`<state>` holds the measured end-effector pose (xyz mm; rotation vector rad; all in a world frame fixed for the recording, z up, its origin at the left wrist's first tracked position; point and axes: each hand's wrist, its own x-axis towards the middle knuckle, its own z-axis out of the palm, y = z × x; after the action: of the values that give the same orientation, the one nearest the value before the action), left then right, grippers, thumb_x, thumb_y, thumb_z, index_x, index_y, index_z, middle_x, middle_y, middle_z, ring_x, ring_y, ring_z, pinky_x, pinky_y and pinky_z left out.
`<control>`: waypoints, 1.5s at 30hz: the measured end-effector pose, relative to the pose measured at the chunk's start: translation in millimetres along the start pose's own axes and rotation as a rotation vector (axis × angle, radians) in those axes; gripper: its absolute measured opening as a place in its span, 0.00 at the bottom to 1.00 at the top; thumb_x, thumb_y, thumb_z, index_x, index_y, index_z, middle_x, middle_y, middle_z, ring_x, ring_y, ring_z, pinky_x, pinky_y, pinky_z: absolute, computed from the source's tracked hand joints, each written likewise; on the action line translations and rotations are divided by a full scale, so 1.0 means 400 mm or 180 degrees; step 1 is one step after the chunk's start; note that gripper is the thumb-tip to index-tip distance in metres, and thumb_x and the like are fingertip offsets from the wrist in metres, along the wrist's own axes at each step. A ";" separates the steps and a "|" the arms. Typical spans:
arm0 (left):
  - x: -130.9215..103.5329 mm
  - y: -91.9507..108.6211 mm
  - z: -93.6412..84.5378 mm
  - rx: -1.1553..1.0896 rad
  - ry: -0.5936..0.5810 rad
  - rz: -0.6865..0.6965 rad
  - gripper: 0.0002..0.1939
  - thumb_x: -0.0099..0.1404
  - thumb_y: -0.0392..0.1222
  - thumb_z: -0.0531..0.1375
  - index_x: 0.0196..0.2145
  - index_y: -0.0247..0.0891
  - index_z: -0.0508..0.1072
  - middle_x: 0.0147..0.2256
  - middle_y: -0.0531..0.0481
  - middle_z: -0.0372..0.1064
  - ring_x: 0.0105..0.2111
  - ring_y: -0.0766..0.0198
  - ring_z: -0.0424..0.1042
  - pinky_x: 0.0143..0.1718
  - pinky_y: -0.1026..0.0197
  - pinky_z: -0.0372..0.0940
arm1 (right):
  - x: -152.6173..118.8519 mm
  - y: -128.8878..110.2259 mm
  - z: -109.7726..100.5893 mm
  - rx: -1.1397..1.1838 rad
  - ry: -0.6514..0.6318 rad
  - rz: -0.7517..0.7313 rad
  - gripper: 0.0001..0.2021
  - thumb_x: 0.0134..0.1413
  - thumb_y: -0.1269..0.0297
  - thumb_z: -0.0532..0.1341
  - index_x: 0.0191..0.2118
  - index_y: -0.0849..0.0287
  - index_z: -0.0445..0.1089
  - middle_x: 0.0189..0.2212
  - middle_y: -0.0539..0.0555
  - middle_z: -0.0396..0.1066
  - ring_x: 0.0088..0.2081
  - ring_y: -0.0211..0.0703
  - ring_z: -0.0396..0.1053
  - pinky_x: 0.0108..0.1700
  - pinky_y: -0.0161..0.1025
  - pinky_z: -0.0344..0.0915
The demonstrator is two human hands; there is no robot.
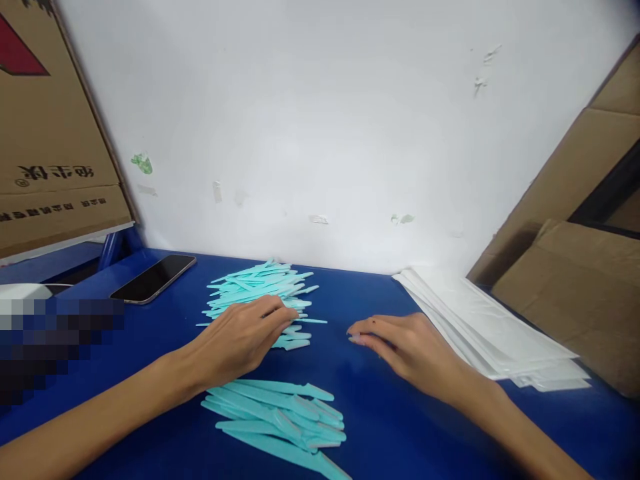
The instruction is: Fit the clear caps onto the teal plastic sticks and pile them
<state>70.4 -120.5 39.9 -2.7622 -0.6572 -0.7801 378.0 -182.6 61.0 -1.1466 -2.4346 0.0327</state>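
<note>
My left hand [245, 337] reaches over the far pile of turquoise eyebrow razors [255, 287], its thumb and fingers closed together. One razor [313, 321] sticks out to the right just below those fingertips; whether they grip it I cannot tell. My right hand [405, 340] hovers or rests over the blue table, right of the piles, thumb and index finger pinched with nothing visible between them. Nearer to me lies a second pile of the same razors [285, 420], blades mostly towards the right, partly behind my left wrist.
The blue table [400, 427] meets a white wall [320, 133] at the back. A smartphone [155, 279] lies at the left. White plastic sleeves [490, 327] are stacked at the right, beside cardboard [565, 293]. A printed carton [55, 133] stands at the far left.
</note>
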 end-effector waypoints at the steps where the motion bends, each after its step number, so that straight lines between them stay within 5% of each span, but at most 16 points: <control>1: -0.001 -0.001 0.002 0.0025 0.0013 0.0058 0.12 0.77 0.33 0.47 0.52 0.38 0.66 0.37 0.47 0.69 0.31 0.64 0.69 0.27 0.65 0.61 | 0.001 -0.001 0.001 -0.0052 -0.0001 -0.0015 0.13 0.73 0.60 0.52 0.48 0.52 0.74 0.43 0.49 0.80 0.39 0.41 0.79 0.40 0.36 0.70; 8: -0.001 0.004 0.006 0.0297 -0.0051 0.0203 0.14 0.76 0.32 0.46 0.51 0.42 0.66 0.34 0.50 0.69 0.25 0.66 0.65 0.22 0.66 0.55 | 0.003 -0.007 0.015 -0.0229 0.0062 0.0057 0.13 0.74 0.58 0.50 0.47 0.55 0.70 0.42 0.52 0.79 0.36 0.40 0.78 0.36 0.35 0.67; 24: 0.000 0.052 0.009 -0.0104 0.0091 0.0316 0.11 0.77 0.36 0.51 0.55 0.39 0.65 0.34 0.49 0.71 0.28 0.65 0.68 0.25 0.64 0.59 | 0.001 -0.044 0.065 -0.0225 0.0315 -0.0287 0.15 0.74 0.58 0.52 0.51 0.56 0.75 0.33 0.51 0.79 0.30 0.40 0.76 0.30 0.35 0.62; 31: 0.009 0.088 0.012 -0.0392 0.0321 0.0415 0.11 0.77 0.33 0.52 0.55 0.38 0.64 0.31 0.51 0.70 0.26 0.66 0.66 0.24 0.64 0.58 | -0.003 -0.081 0.101 -0.0007 0.0835 -0.0419 0.14 0.73 0.61 0.55 0.52 0.58 0.74 0.33 0.53 0.79 0.27 0.39 0.75 0.26 0.35 0.62; 35: 0.011 0.096 0.010 -0.0226 0.0271 0.0337 0.12 0.76 0.33 0.50 0.54 0.38 0.65 0.32 0.50 0.70 0.27 0.65 0.68 0.23 0.64 0.58 | 0.001 -0.082 0.083 -0.0066 0.0657 -0.0383 0.14 0.73 0.59 0.54 0.52 0.57 0.74 0.33 0.53 0.80 0.28 0.40 0.76 0.28 0.35 0.64; 40: 0.015 0.042 -0.010 -0.0046 0.0036 0.0047 0.20 0.73 0.27 0.45 0.57 0.37 0.65 0.39 0.44 0.71 0.35 0.60 0.70 0.29 0.62 0.65 | 0.008 -0.040 0.021 -0.0298 0.0481 0.0058 0.17 0.72 0.55 0.53 0.60 0.53 0.68 0.43 0.55 0.80 0.37 0.44 0.79 0.36 0.37 0.69; 45: 0.003 -0.098 -0.028 0.0179 0.0023 -0.0751 0.18 0.77 0.40 0.46 0.56 0.37 0.70 0.43 0.41 0.71 0.42 0.55 0.71 0.39 0.55 0.69 | 0.004 0.059 -0.056 -0.0583 0.0182 0.0816 0.17 0.71 0.55 0.52 0.47 0.53 0.77 0.43 0.54 0.80 0.36 0.48 0.78 0.37 0.42 0.70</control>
<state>48.2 -88.6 52.5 -2.6608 -1.0012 -0.8025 403.5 -169.7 77.0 -1.5134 -2.2630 -0.1452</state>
